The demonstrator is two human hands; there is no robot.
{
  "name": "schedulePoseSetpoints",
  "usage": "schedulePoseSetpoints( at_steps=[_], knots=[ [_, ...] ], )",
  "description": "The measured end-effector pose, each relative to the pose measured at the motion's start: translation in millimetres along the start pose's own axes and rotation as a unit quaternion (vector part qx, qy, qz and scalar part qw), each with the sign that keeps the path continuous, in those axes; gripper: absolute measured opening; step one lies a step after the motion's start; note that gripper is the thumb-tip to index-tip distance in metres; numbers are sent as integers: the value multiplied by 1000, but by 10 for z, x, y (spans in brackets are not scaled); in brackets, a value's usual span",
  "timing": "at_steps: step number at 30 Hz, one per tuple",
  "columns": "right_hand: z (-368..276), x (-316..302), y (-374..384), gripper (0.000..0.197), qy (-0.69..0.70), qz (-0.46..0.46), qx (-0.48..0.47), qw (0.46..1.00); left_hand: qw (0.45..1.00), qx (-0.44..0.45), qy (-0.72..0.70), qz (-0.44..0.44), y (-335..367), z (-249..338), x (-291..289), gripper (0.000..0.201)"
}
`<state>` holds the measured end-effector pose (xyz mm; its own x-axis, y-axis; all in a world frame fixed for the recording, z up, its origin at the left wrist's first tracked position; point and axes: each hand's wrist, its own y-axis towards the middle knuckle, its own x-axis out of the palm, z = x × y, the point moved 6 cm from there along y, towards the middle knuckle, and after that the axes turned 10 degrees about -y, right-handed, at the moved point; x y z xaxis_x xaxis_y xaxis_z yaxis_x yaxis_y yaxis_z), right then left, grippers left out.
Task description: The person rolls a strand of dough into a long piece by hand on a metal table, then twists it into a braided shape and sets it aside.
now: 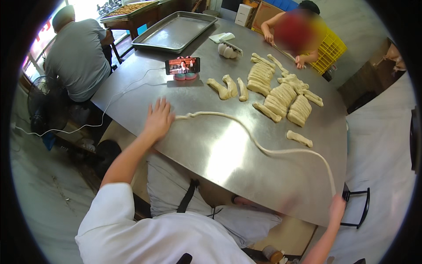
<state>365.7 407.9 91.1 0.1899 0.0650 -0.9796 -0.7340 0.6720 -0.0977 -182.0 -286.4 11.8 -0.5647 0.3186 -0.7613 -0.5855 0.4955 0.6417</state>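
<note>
The table (290, 189) spans the middle of the frame. Across its near part runs a dough rope (299, 151), from the left fingers (162, 105) at centre left to the right fingers (337, 202) at lower right. Above the rope, right of centre, dough strips (280, 99) lie clustered, with one single piece (300, 138) below them and a few short pieces (222, 89) to their left. Further left, a phone (182, 66) rests on a stand (185, 77); behind it lies a tray (176, 33). One person (79, 57) is at upper left, another (299, 35) upper right, beside a crate (329, 52).
</note>
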Motion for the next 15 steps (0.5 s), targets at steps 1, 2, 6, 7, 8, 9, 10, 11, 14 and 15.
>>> schedulePoseSetpoints(
  at_steps=[1,2,6,7,8,9,10,11,14,15],
  knots=[
    [190,66,-28,30,-11,22,17,1000,999,7,-36,-28,-170,181,-235,37],
    [-22,90,-186,28,-29,-6,-10,1000,997,7,-57,-57,-385,235,-517,37],
    [-751,-1282,-194,29,50,121,-61,989,929,134,-99,-330,-582,280,-655,28],
    [-281,-1581,66,31,240,204,-29,949,880,169,-82,-437,-397,223,-573,26],
    [37,-1975,291,32,339,316,-19,886,905,207,-101,-356,-237,3,-575,21],
    [391,-2029,421,31,405,360,30,840,925,244,-121,-265,-112,-340,-553,17],
    [754,-1978,578,31,473,405,74,779,947,161,-170,-218,77,-809,-532,15],
    [1525,-1243,771,29,507,364,104,774,957,81,-227,-159,214,-1207,-493,14],
    [2128,567,798,30,301,-28,277,912,983,-91,-131,-92,-380,-2090,-532,12],
    [1828,1016,841,31,208,-76,256,941,981,-141,-99,-88,-595,-2319,-708,13]
  ],
)
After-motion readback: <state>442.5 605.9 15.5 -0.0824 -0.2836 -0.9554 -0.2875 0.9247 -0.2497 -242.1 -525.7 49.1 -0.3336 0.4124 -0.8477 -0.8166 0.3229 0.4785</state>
